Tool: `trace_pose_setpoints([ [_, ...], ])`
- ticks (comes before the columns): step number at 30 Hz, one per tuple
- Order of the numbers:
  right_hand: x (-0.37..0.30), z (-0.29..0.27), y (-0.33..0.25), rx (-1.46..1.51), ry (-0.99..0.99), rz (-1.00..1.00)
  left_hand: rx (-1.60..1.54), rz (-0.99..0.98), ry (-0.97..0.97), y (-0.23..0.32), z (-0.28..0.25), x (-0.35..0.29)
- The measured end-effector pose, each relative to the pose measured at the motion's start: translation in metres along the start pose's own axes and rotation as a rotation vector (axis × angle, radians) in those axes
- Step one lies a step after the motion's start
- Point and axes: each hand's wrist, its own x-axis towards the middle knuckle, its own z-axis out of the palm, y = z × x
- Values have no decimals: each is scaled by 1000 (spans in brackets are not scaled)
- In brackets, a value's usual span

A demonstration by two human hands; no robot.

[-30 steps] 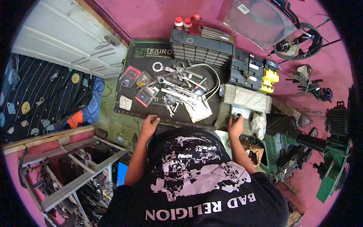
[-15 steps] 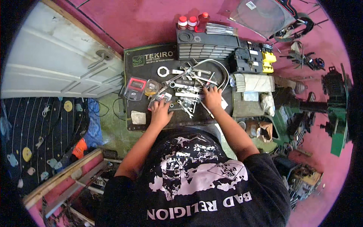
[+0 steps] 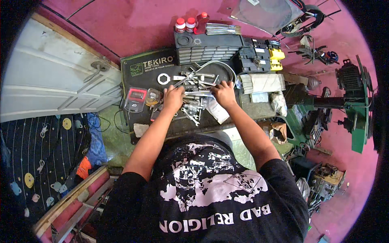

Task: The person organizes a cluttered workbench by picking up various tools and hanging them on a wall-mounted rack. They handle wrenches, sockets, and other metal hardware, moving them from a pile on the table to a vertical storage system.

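A loose pile of silver wrenches (image 3: 193, 108) lies on the dark work mat, between and beyond my hands. My left hand (image 3: 173, 98) is at the pile's left side, fingers curled closed on a wrench that is partly hidden by them. My right hand (image 3: 224, 94) is over the right side, fingers bent round the end of a long silver wrench (image 3: 199, 93) that stretches between the hands. Beyond my left hand lies a large ring wrench (image 3: 163, 79). A pale flat packet (image 3: 217, 111) lies below my right hand.
A red-and-grey case (image 3: 135, 99) and a round yellow container (image 3: 153, 97) sit left of the pile. Behind stands a small-drawer cabinet (image 3: 208, 52) carrying bottles. A thin looped cable (image 3: 232, 72), black-and-yellow boxes (image 3: 254, 60) and stacked pale packets (image 3: 263, 84) are to the right.
My left hand has moved farther forward, onto the wrenches. The right hand has shifted forward and slightly left, uncovering the pale packet. The whole view has shifted a little.
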Motion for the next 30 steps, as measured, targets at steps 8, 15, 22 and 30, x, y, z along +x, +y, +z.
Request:
trace_pose_setpoints([
  [8,2,11,-1,-20,-143,2,31,22,150,23,-18,-24],
  [15,-45,-1,-7,195,2,47,93,-147,234,-4,-15,-91],
  [22,-111,3,19,222,-63,163,151,-413,281,-41,-23,-143],
  [30,-93,6,-25,359,-139,11,126,-511,420,-55,-21,-147],
])
